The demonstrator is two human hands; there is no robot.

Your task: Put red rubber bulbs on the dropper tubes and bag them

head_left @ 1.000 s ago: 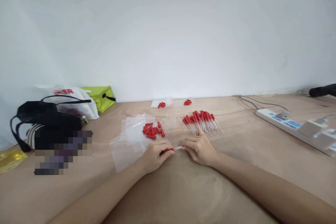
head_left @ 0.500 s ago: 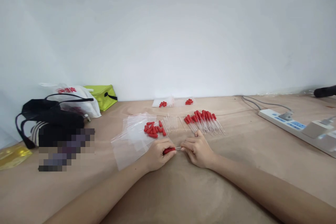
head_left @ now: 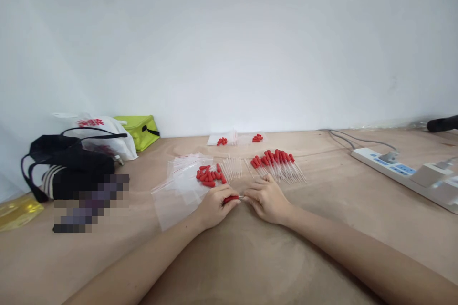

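Observation:
My left hand (head_left: 215, 207) is closed around a red rubber dropper bulb (head_left: 231, 198). From the other side my right hand (head_left: 266, 200) pinches a thin clear dropper tube (head_left: 241, 197), its end at the bulb's mouth. Only a short length of tube shows between the fingertips. Beyond the left hand lies a pile of loose red bulbs (head_left: 207, 176), partly on clear zip bags (head_left: 179, 190). Bare clear tubes (head_left: 232, 167) lie side by side next to it. Past the right hand, several droppers with red bulbs fitted (head_left: 277, 162) lie in a fanned row.
At the back are two small groups of red bulbs (head_left: 222, 141) on clear bags. A white power strip (head_left: 400, 169) with plugs and grey cable is on the right. On the left sit a black bag (head_left: 78, 167), a white plastic bag (head_left: 125, 145) and a lime-green bag (head_left: 143, 131).
Both hands have shifted slightly away from me, and the right hand has come closer to the left. Less of the tube shows between them.

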